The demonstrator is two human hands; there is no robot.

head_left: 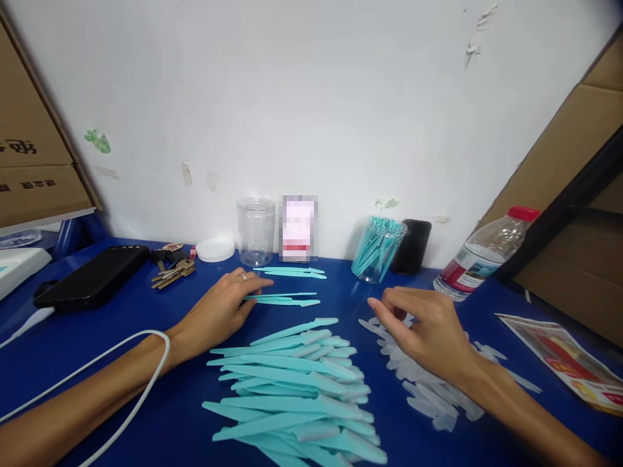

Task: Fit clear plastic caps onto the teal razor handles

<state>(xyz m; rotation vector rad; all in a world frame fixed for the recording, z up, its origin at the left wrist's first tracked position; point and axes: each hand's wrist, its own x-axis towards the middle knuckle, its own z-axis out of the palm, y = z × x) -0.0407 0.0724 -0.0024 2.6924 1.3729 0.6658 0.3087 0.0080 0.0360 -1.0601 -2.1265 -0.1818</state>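
the left hand [226, 310] touches the ends of some slim turquoise sticks [309, 303] on the blue desk [338, 288]; whether its fingers clamp them, i cannot tell. the right hand [431, 331] is above translucent pieces [407, 370], fingers curled; whether their tips meet is unclear. a turquoise pile [292, 376] lies left of those pieces.

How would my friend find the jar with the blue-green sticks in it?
Find the white wall, then the blue table against it. At the table's back, right of the middle, a clear jar stands just left of a black slab. The other jar, farther left, has no sticks inside; this one is packed with turquoise sticks.
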